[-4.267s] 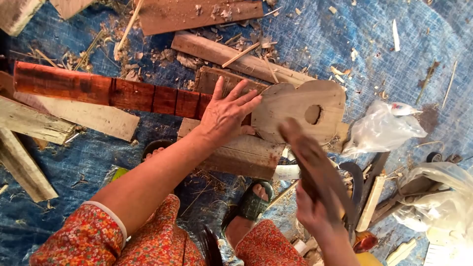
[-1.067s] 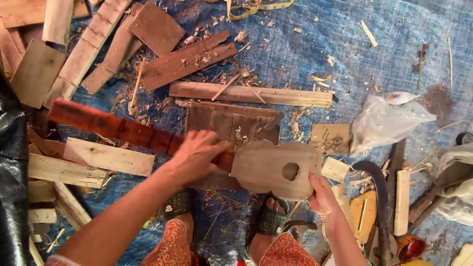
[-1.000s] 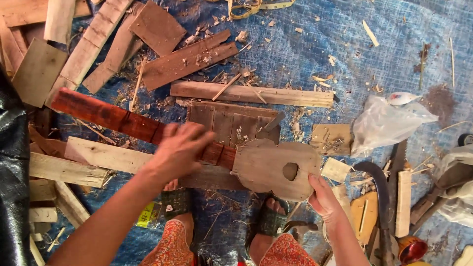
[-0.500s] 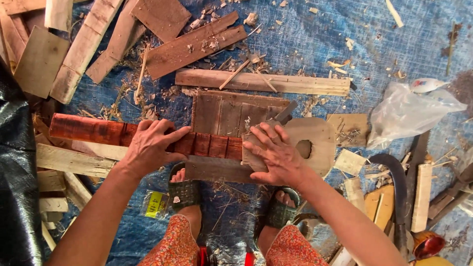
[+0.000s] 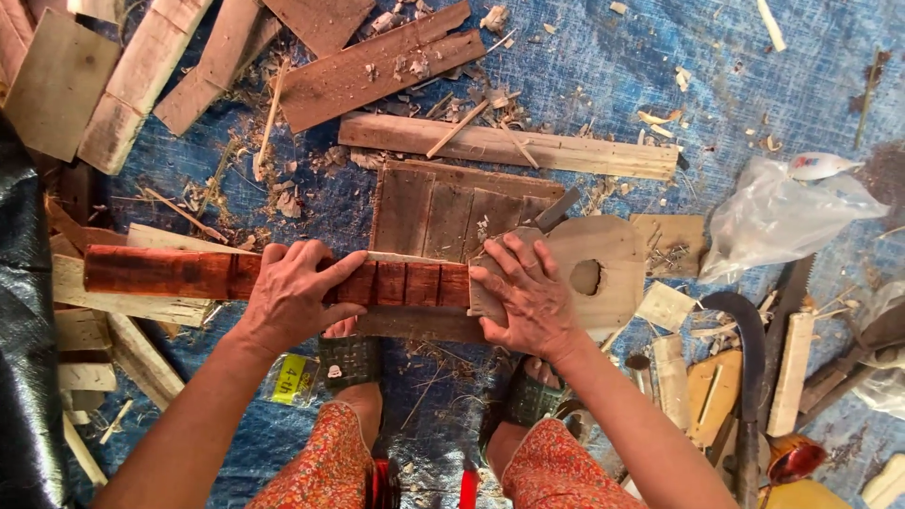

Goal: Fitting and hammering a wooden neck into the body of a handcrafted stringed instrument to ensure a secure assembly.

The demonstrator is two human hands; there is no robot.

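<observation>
From the head camera I looked straight down at a blue tarp [image 5: 584,75] littered with wood scraps and shavings. My left hand [image 5: 297,297] lay palm down on a long reddish wooden strip [image 5: 189,271] marked by dark cross lines, its fingers spread flat and pressing rather than curled around the strip. The strip ran left to right in front of my knees, and its right end met a pale, rounded wooden body piece with a round hole [image 5: 603,273]. My right hand [image 5: 528,297] rested flat on that joint, fingers extended and slightly splayed, covering the near edge of the body piece. Both pieces sat on top of a dark slatted board [image 5: 443,203], which hid part of the tarp beneath. A long pale plank [image 5: 566,151] lay just beyond, and a crumpled clear plastic bag [image 5: 792,217] sat off to the right. A curved saw [image 5: 754,358] and loose offcuts crowded the lower right, near my sandalled feet [image 5: 349,363].
</observation>
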